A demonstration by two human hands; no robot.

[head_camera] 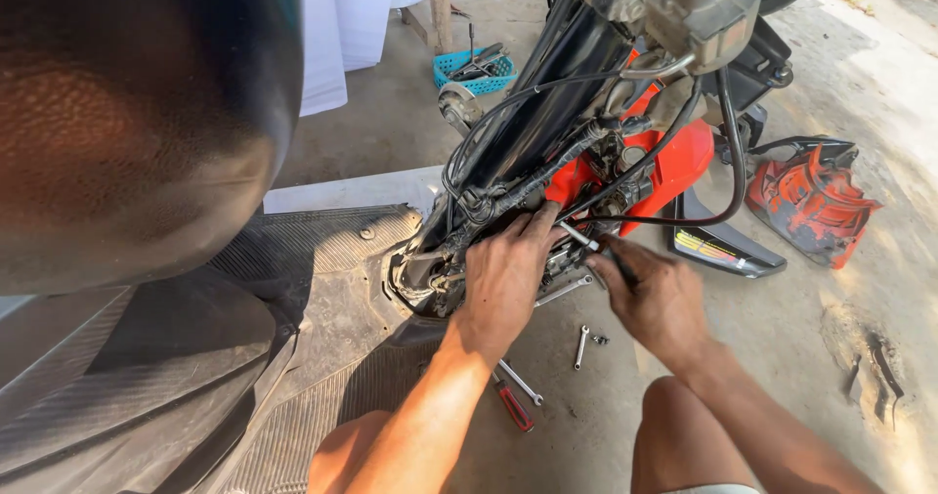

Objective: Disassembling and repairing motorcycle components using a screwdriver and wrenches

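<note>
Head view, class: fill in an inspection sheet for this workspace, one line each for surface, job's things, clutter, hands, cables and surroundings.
Surface: bare grey concrete floor, stained at right.
Job's things: stripped scooter front with black steel frame tube; slim metal tool with dark handle.
Clutter: silver wrenches, red-handled screwdriver, detached red plastic panel on the floor.
Hands: left hand presses on the wiring; right hand grips the tool.
Cables: black cables and wrapped harness hang loose.
Surroundings: turquoise plastic basket of tools, white cloth, ribbed black footboard.
</note>
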